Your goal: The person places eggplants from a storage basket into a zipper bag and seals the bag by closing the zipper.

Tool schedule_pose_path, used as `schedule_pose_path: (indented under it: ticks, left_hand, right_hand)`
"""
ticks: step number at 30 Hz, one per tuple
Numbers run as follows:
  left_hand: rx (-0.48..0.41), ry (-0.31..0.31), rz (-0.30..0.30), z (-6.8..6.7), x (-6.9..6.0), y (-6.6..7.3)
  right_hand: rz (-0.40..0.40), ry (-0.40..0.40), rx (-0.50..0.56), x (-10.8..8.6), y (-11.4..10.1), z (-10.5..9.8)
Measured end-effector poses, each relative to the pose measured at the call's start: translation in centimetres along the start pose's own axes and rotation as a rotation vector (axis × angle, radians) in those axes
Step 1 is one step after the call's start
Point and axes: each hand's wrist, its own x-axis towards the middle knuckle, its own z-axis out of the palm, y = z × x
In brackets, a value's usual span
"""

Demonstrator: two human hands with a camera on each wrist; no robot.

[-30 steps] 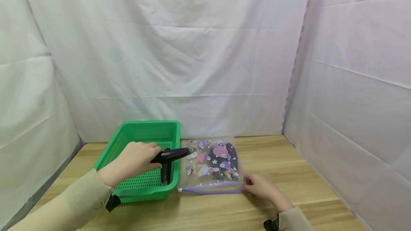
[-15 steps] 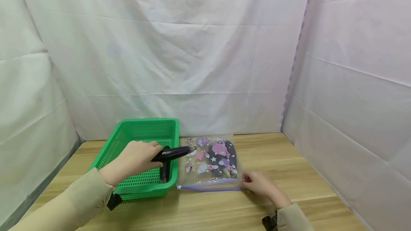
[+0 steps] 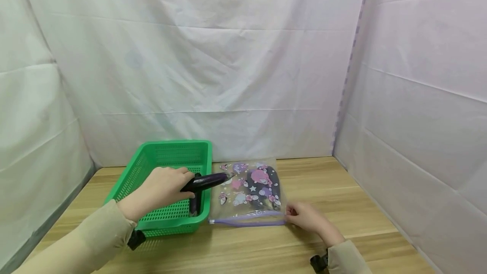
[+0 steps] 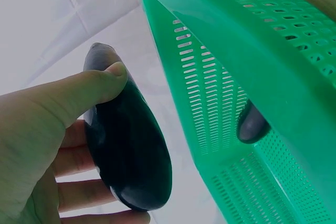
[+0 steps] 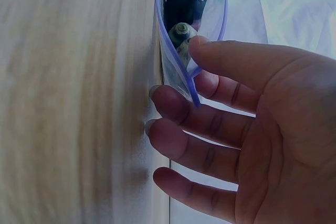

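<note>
My left hand [image 3: 161,189] grips a dark purple eggplant [image 3: 207,182] and holds it over the right side of a green basket [image 3: 179,223]. The left wrist view shows the thumb on one side of this eggplant [image 4: 131,145] and the fingers on the other. A second eggplant [image 3: 194,204] lies in the basket, partly hidden. My right hand [image 3: 307,218] pinches the right corner of a clear printed slider bag [image 3: 232,210] at its purple-edged mouth. Through that mouth, the right wrist view shows an eggplant [image 5: 185,6] inside, beside a pale greenish stem end [image 5: 181,34].
The bag lies flat on the wooden table [image 3: 243,250], close against the basket's right side. Its white slider [image 3: 211,221] sits at the mouth's left end. White curtains [image 3: 228,54] enclose the table at the back and both sides.
The whole scene sits slightly higher in the head view than one second ago. Both hands keep their holds, with the eggplant and the bag barely moving.
</note>
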Motion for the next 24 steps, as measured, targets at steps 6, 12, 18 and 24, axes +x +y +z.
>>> schedule_pose_path:
  ticks: [6,12,18,24]
  left_hand:
    - [0.001,0.013,0.003,0.1,0.1,0.2]
    - [-0.006,0.015,0.007,0.3,0.3,0.5]
    - [-0.022,0.001,0.003,0.3,0.5,1.0]
    - [-0.049,0.005,0.015,0.3,0.6,1.7]
  right_hand:
    - [0.007,0.009,-0.015,0.0,0.1,0.0]
    - [0.002,0.017,-0.034,0.0,0.2,0.0]
    - [-0.006,0.024,-0.056,0.0,0.4,0.1]
    - [0.004,0.020,-0.048,-0.1,0.4,0.1]
